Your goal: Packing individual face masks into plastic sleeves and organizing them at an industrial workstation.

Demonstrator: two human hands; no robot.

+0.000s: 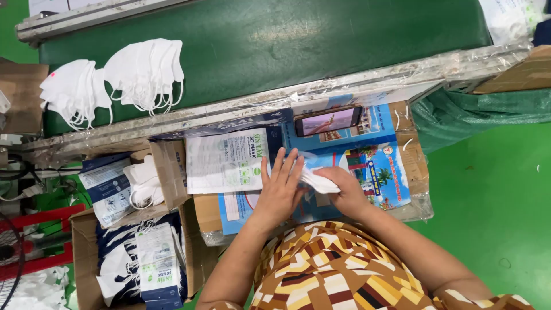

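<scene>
My left hand (279,186) lies flat with fingers spread on a stack of white face masks (317,181) over a blue printed carton (367,155). My right hand (343,186) grips the same masks from the right side. To the left of my hands lies a white printed mask pouch (225,161), flat on the carton.
Two piles of white masks (74,92) (146,72) sit on the green conveyor belt (287,40). A phone (328,121) leans at the belt's edge. Cardboard boxes (166,172) (83,252) at the left hold masks and pouches. Green floor lies at the right.
</scene>
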